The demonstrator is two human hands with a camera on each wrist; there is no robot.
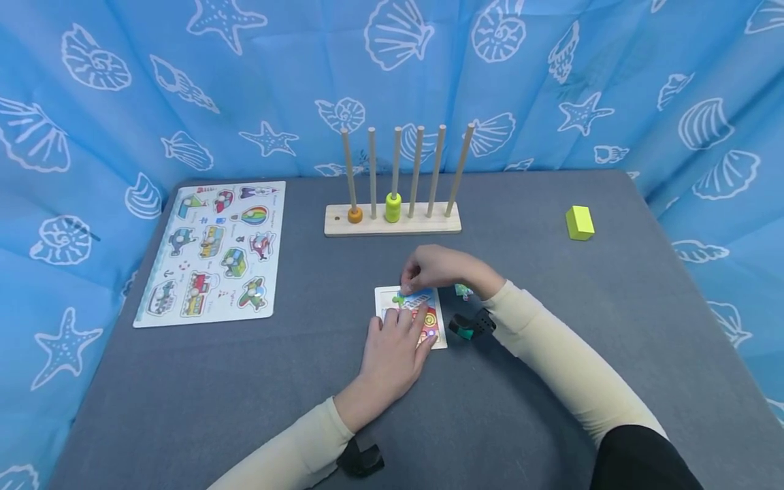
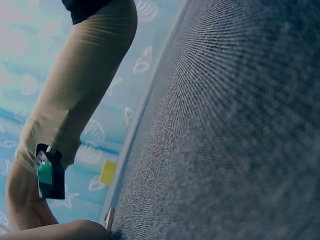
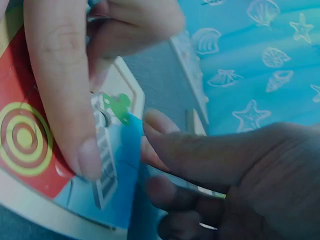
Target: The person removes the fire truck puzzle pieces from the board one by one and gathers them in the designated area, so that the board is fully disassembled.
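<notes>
A small jigsaw puzzle in a pale tray [image 1: 381, 295] lies at the middle of the table, with red and yellow picture parts showing. My left hand [image 1: 392, 350] rests on its near side, fingers extended across the picture. At the tray's far edge, my right hand [image 1: 436, 265] pinches a blue puzzle piece [image 3: 129, 150] between thumb and finger. In the right wrist view this piece overlaps the tray's border, and a left fingertip [image 3: 90, 157] lies over its grey ladder-like print. Another puzzle piece [image 1: 463, 291] lies beside the tray, partly hidden by my right wrist.
Behind the hands stands a wooden peg rack [image 1: 392, 228] with upright rods and a few orange and green beads. A picture board with vehicle pieces [image 1: 272, 258] lies at left. A yellow-green block [image 1: 579, 223] sits at right. A blue shell-print curtain [image 1: 294, 82] hangs behind the table.
</notes>
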